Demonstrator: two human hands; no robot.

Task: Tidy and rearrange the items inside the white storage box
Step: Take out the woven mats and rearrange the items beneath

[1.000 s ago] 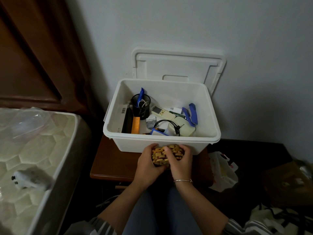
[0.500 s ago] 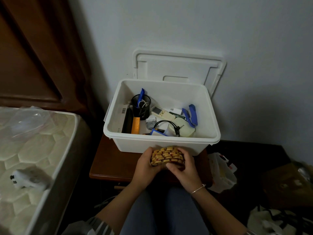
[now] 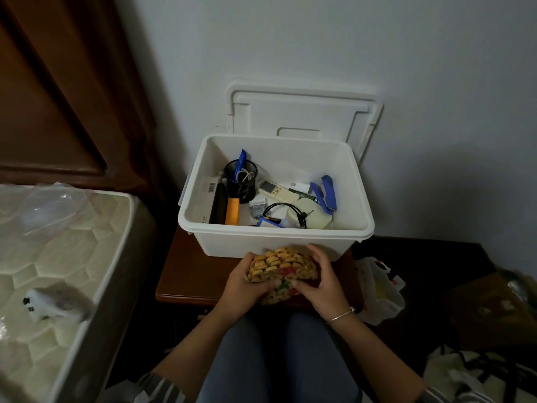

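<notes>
The white storage box [image 3: 360, 228] stands open on a small wooden table [image 3: 181, 274], its lid [image 3: 302, 112] leaning on the wall behind. Inside lie a black mesh pen cup [image 3: 240, 180], an orange block [image 3: 232, 215], a remote control [image 3: 277, 191], a black cable [image 3: 286, 209], a cream round case [image 3: 313, 216] and a blue clip [image 3: 327, 193]. Just in front of the box, my left hand [image 3: 242, 286] and my right hand [image 3: 324, 282] both grip a yellow woven pouch [image 3: 280, 267] with red patches.
A mattress [image 3: 58, 257] with a small white toy [image 3: 43, 305] fills the left side. Dark wooden panelling [image 3: 58, 82] stands behind it. Plastic bags [image 3: 380, 289] and a brown box [image 3: 491, 309] lie on the floor at right. My knees are below the table.
My hands have turned the woven pouch between them, so its red-patched side now shows. It stays just in front of the box.
</notes>
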